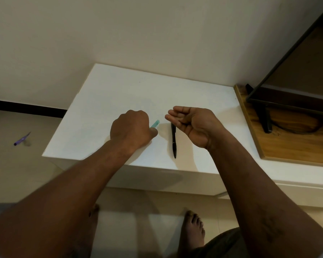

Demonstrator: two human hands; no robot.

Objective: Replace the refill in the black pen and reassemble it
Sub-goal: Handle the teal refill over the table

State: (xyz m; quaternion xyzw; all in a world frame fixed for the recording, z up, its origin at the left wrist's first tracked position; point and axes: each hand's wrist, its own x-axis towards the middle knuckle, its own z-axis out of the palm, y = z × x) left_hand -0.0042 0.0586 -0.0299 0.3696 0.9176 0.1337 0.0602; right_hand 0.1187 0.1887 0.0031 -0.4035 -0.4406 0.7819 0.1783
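Observation:
The black pen [174, 141] lies on the white table [104, 94], its tip toward the near edge and its far end hidden behind my right hand [189, 125]. That hand hovers palm up just above the pen with loosely curled fingers and holds nothing. My left hand [131, 128] sits left of the pen, its fingers curled round a teal pen [155, 124]; only the teal end pokes out past my thumb, the rest is hidden in the fist.
A purple pen [22, 139] lies on the floor to the left. At the right stands a wooden board [295, 146] bearing a dark-framed screen on a stand [265, 116]. The wall runs behind the table. My bare feet are below the near edge.

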